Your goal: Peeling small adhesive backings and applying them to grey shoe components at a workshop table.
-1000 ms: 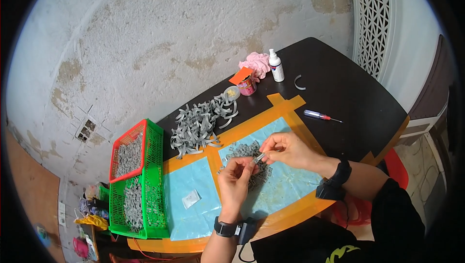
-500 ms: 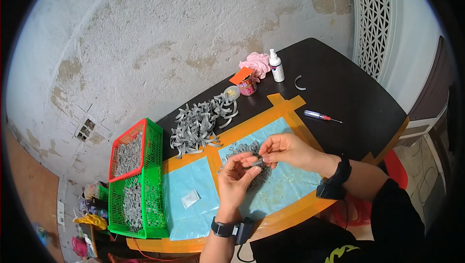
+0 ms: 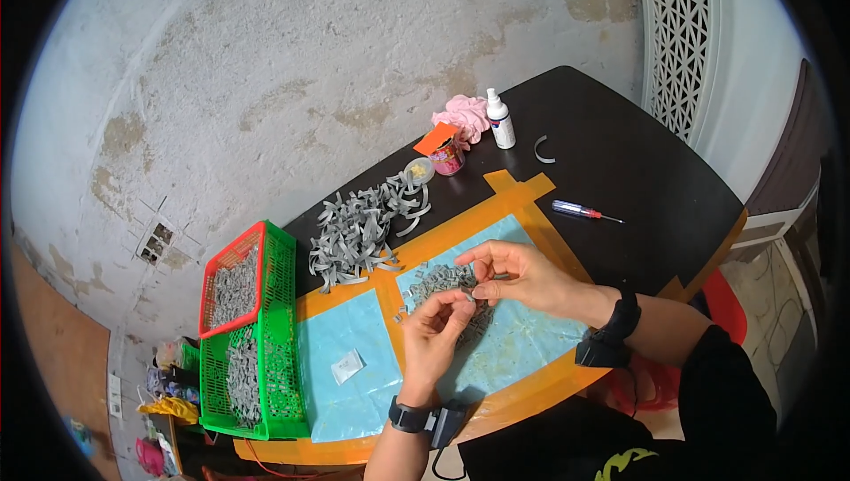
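Note:
Over the blue sheet (image 3: pixel 522 339), my left hand (image 3: pixel 432 339) pinches a small grey piece (image 3: pixel 468 296) between thumb and fingertips; only a bit of it shows. My right hand (image 3: pixel 518 276) is close beside it, thumb tip near the left fingertips, index finger lifted away from the thumb. I see nothing held in the right hand. Under both hands lies a heap of small grey pieces (image 3: pixel 436 279), partly covered by them. Farther back on the dark table is a pile of curved grey strips (image 3: pixel 350 233).
At left, a red basket (image 3: pixel 262 279) rests on a green basket (image 3: pixel 285 348); both hold grey pieces. A white packet (image 3: pixel 348 366) lies on the sheet. Behind stand a tin (image 3: pixel 450 161), a spray bottle (image 3: pixel 501 120) and a pink cloth (image 3: pixel 462 115). A screwdriver (image 3: pixel 580 209) lies at right.
My right index finger has lifted and spread from the thumb, off the small piece. The left hand keeps its pinch, and more of the grey heap shows between the hands.

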{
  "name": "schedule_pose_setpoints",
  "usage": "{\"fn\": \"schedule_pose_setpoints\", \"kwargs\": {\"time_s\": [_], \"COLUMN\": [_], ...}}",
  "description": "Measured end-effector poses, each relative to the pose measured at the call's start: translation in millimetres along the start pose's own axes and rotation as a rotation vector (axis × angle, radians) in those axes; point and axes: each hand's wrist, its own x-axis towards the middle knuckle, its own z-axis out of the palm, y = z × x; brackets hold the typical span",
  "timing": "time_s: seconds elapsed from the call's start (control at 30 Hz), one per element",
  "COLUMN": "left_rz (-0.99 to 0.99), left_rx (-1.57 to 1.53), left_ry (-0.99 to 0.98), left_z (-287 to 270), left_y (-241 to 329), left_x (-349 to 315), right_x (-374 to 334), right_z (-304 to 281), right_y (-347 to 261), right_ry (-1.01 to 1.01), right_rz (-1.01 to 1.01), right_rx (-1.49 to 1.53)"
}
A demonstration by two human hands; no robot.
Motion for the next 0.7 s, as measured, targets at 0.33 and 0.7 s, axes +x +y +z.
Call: {"fn": "schedule_pose_setpoints", "kwargs": {"time_s": [0.33,0.7], "left_rz": [-0.215,-0.246], "left_rx": [-0.132,-0.292], "left_ry": [-0.175,-0.063], "left_z": [-9,-6], "left_y": [4,3], "left_x": [0,0], "right_x": [1,1], "right_z": [-3,0], "right_y": [1,9], "right_ry": [-0.122,-0.072], "right_rz": [0.002,-0.09], "right_rx": [-0.071,-0.053]}}
